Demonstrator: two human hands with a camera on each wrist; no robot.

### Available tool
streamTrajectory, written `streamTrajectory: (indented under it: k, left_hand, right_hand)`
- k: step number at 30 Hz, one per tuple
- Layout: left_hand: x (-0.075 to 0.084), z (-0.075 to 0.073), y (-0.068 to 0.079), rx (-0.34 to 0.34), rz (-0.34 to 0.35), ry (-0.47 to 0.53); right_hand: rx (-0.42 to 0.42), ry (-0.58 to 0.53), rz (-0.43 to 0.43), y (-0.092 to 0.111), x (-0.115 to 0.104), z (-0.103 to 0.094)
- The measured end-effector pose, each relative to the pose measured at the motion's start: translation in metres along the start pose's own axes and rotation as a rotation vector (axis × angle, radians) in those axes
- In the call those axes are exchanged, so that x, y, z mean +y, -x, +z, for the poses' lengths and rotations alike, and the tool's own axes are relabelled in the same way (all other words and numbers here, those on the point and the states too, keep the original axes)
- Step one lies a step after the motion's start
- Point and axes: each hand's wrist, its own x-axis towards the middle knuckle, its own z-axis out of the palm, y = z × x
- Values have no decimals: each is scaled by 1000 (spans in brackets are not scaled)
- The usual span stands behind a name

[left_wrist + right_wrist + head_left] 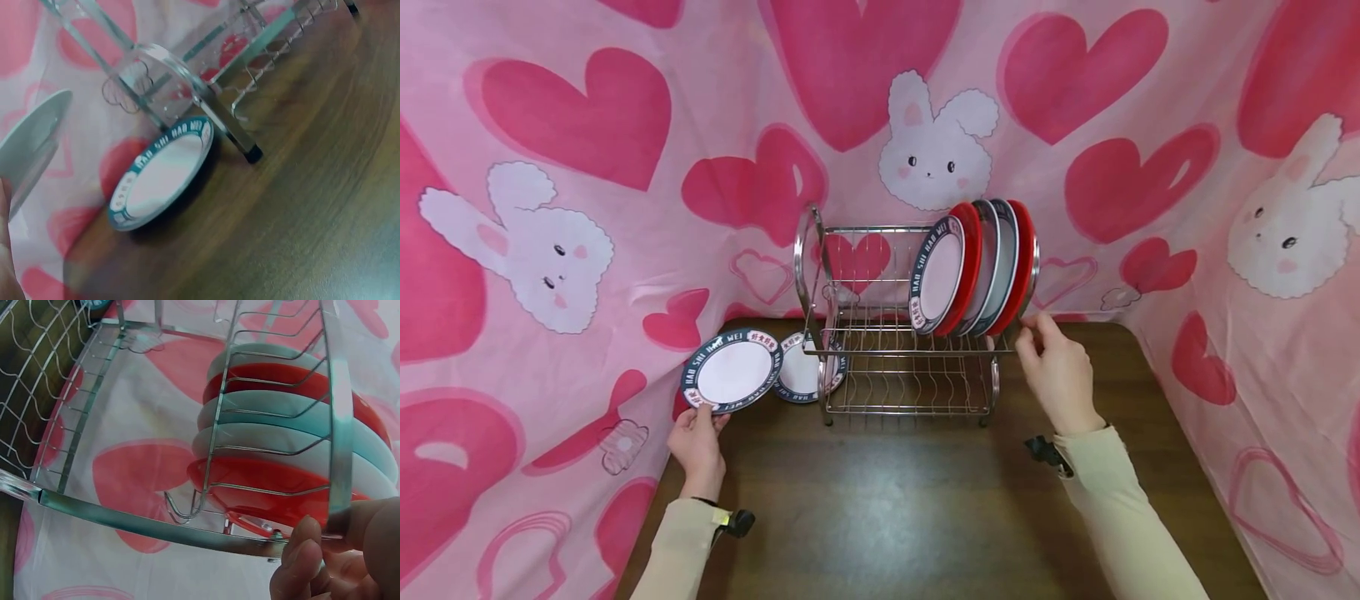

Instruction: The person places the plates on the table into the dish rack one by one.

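Observation:
My left hand [698, 446] pinches the lower rim of an oval white plate [733, 372] with a dark, lettered border, raised left of the rack. Behind it, a matching plate [797, 372] lies on the table beside the rack's left leg; the left wrist view shows its whole face. My right hand [1058, 375] grips the front right corner of the metal two-tier dish rack [910, 352]. Several plates stand on edge at the right of the upper tier: a dark-bordered plate [940, 275] at the left end, a red plate [1022, 275] at the right end, others between.
The rack's lower tier [910, 410] has wavy wire slots. A brown wooden table [880, 508] extends in front of the rack. Pink cloth [715, 83] with hearts and rabbits hangs behind and along both sides.

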Motion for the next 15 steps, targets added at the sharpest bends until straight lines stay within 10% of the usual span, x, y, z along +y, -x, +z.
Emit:
streamTrajectory:
  k: [15]
  left_hand:
    - [35, 7, 29, -59, 105, 61]
  right_hand:
    - [-4, 1, 4, 3, -4, -3]
